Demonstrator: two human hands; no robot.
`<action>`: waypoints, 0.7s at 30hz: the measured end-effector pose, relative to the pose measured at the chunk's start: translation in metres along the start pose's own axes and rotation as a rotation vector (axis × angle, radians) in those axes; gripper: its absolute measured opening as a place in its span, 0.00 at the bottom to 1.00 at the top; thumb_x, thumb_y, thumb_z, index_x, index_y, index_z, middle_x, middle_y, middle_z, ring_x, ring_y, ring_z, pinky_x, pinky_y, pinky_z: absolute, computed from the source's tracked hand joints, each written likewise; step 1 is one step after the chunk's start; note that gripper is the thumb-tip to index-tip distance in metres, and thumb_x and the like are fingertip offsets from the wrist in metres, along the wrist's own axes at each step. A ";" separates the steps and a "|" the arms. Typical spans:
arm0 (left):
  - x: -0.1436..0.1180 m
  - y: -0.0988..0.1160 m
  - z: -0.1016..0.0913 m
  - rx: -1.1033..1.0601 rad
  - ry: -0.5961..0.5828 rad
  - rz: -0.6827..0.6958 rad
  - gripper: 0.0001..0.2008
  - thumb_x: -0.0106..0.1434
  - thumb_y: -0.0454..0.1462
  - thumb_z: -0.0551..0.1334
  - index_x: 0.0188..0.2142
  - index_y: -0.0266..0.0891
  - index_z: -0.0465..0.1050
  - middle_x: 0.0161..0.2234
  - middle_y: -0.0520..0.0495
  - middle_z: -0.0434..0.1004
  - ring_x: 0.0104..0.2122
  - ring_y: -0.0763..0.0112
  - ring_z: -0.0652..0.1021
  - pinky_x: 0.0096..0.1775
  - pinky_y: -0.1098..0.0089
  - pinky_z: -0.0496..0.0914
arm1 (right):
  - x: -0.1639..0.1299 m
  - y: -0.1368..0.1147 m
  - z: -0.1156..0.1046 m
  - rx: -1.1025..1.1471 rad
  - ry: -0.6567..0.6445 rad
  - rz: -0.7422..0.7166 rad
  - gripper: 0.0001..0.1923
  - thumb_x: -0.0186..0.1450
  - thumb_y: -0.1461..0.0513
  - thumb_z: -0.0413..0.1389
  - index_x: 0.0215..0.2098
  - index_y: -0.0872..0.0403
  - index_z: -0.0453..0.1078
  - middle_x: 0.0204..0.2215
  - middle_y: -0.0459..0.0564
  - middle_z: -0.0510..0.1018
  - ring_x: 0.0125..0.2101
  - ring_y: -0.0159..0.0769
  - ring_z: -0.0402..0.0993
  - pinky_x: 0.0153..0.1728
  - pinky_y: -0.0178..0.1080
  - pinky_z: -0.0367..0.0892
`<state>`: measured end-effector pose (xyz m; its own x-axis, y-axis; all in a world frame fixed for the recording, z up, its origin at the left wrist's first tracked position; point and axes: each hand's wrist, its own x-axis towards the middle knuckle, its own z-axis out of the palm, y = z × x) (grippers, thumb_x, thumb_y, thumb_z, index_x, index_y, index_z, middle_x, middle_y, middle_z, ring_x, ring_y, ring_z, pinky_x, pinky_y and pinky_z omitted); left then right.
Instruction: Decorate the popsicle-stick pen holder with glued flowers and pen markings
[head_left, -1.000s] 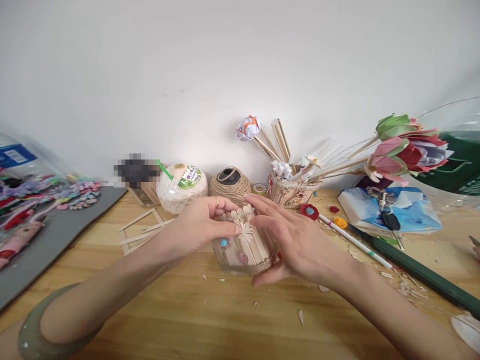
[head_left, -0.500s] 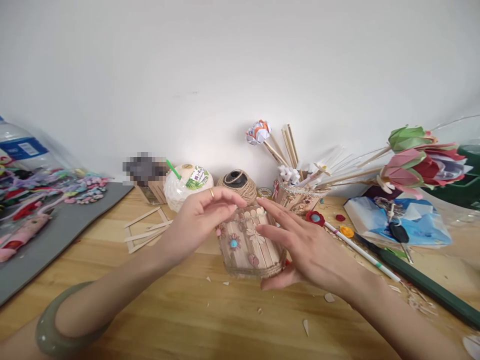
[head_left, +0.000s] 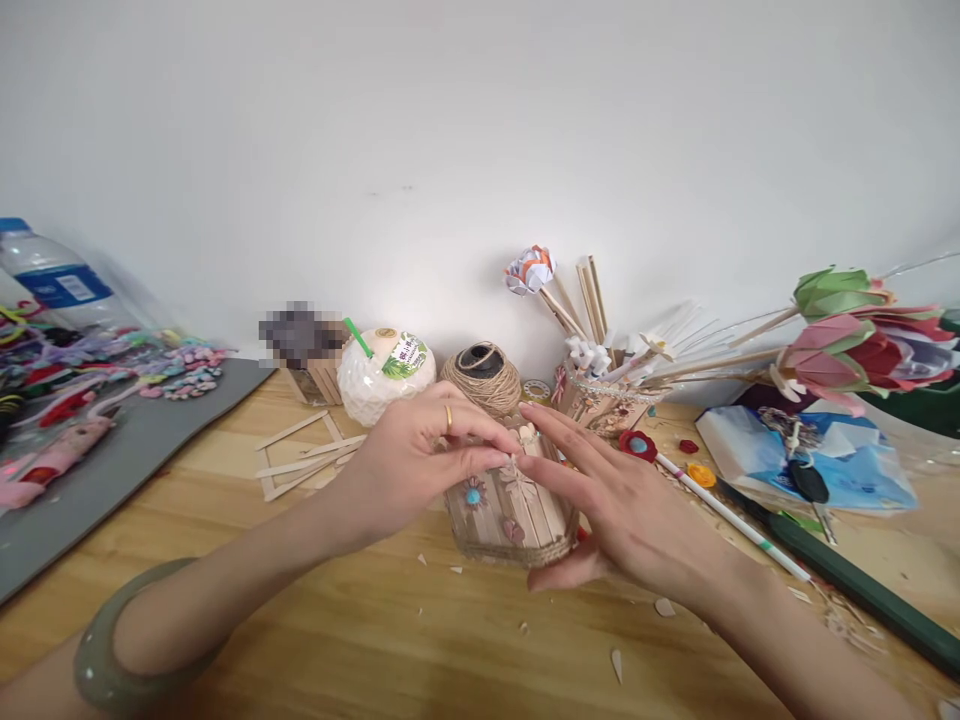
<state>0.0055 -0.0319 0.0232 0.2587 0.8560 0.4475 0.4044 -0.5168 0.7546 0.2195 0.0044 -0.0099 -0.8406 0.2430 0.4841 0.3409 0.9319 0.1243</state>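
Observation:
A small pot made of craft sticks (head_left: 491, 522) stands between my hands on the wooden table, with twine round its base. On its front are a blue-centred flower (head_left: 472, 494), a pale wooden flower (head_left: 517, 488) and a pinkish round piece (head_left: 513, 530). My left hand (head_left: 416, 445) is closed in a pinch over the pot's upper front, just above the pale flower; whatever lies between finger and thumb is too small to make out. Gripping the pot's right side is my right hand (head_left: 634, 500), thumb low and fingers along the top and front.
Behind the pot sit a twine ball (head_left: 481, 378), a white coconut with a green straw (head_left: 386, 372) and a decorated holder (head_left: 607, 405) full of sticks and paper flowers. Loose craft sticks (head_left: 300, 460) lie left; a green-handled tool (head_left: 862, 580) and keys (head_left: 808, 480) lie right.
My left hand has moved right and down, its fingertips coming together at the pale flower on the pot. The right hand keeps its grip. The whole view has shifted slightly.

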 end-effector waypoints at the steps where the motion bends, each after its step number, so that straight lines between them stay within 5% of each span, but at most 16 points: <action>1: 0.000 0.001 0.000 -0.004 -0.002 -0.019 0.06 0.57 0.30 0.62 0.30 0.41 0.78 0.28 0.51 0.77 0.32 0.71 0.73 0.33 0.70 0.69 | 0.000 0.000 0.000 -0.004 0.002 -0.004 0.44 0.53 0.46 0.60 0.58 0.56 0.47 0.56 0.74 0.60 0.58 0.54 0.56 0.44 0.52 0.69; 17: -0.002 0.006 -0.001 -0.081 -0.083 -0.174 0.05 0.59 0.34 0.58 0.29 0.37 0.72 0.29 0.52 0.65 0.27 0.75 0.69 0.27 0.74 0.67 | -0.001 0.002 0.002 0.004 0.025 -0.052 0.44 0.54 0.42 0.55 0.56 0.63 0.49 0.56 0.77 0.59 0.59 0.56 0.52 0.50 0.53 0.65; 21: -0.004 0.007 -0.005 -0.033 -0.118 -0.164 0.05 0.61 0.33 0.57 0.29 0.38 0.70 0.30 0.52 0.66 0.31 0.74 0.70 0.35 0.71 0.66 | -0.002 0.004 0.003 0.058 0.034 -0.003 0.45 0.56 0.41 0.52 0.58 0.65 0.46 0.55 0.76 0.60 0.59 0.52 0.53 0.49 0.51 0.66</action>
<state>0.0034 -0.0388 0.0295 0.2934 0.9201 0.2593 0.4215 -0.3680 0.8288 0.2211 0.0082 -0.0126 -0.8267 0.2317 0.5127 0.3127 0.9468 0.0762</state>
